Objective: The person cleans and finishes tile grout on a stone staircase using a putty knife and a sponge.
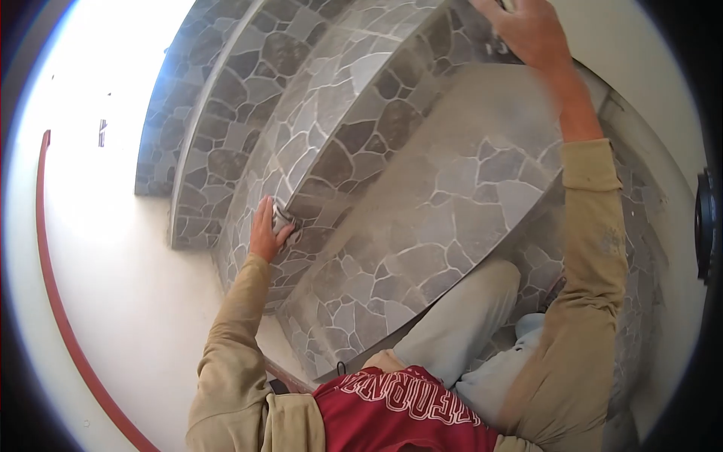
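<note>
My left hand (265,232) is closed on a small crumpled grey cloth (283,220), pressed against the front edge of a stone-patterned step (339,147). At the top of the view, my right hand (533,36) reaches to the far end of the stairs, its fingers curled and partly cut off by the frame. A dark, speckled patch shows beside it, and what the fingers hold is too hidden to name. Between my arms lies a lower tread (422,248) of grey stone with pale joints, its upper right part hazed with dust.
More curved steps (218,113) rise at the upper left beside a white wall (128,256) with a red strip (56,301). My bent legs (467,316) rest against the lower step's edge. A pale wall (640,75) stands close on the right.
</note>
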Demonstrator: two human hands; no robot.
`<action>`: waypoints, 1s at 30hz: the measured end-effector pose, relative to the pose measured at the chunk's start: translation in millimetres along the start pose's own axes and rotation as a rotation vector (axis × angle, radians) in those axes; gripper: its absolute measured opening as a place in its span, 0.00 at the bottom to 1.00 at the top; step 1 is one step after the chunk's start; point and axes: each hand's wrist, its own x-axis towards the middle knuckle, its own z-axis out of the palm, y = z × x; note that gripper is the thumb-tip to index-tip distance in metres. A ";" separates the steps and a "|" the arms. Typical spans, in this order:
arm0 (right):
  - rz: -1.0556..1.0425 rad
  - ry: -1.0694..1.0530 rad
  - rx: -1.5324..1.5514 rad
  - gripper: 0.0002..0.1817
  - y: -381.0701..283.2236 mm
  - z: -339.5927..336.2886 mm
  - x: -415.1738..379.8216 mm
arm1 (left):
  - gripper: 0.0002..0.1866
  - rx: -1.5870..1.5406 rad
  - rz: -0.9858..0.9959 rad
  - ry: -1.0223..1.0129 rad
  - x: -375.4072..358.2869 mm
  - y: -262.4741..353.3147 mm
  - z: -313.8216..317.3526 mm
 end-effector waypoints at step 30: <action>0.150 0.252 1.000 0.24 -62.1 142.1 -22.1 | 0.46 -0.255 -0.073 0.181 317.7 230.3 44.6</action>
